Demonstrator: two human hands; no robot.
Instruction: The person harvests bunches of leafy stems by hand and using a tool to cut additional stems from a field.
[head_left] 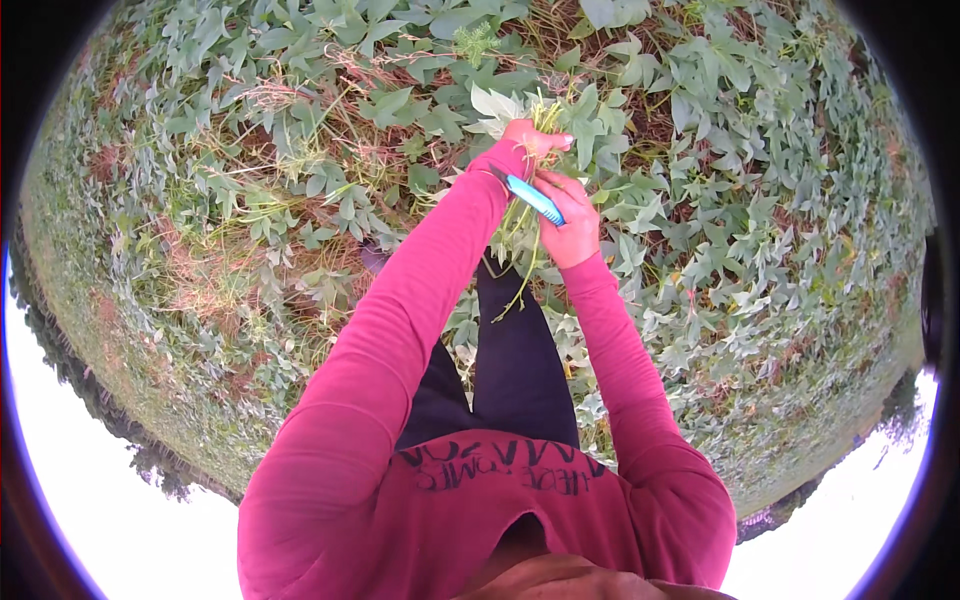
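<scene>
My left hand [535,140] is closed round a bunch of green vine stems [546,114], with pale leaves sticking out beside it. Below the fist the stem ends [530,255] hang down, one long piece reaching in front of my dark trousers. Close under it, my right hand [572,228] grips a blue-handled utility knife [536,200]. The knife slants up and to the left, its dark tip lying near my left wrist. Some stems pass right beside my right fingers; whether these also hold any is hidden.
Low leafy vines [690,200] with lobed leaves spread over the ground all round me. Patches of dry brown grass [215,280] show among them, mostly on the left. My legs [520,360] stand among the plants. Dark trees [160,470] edge the field.
</scene>
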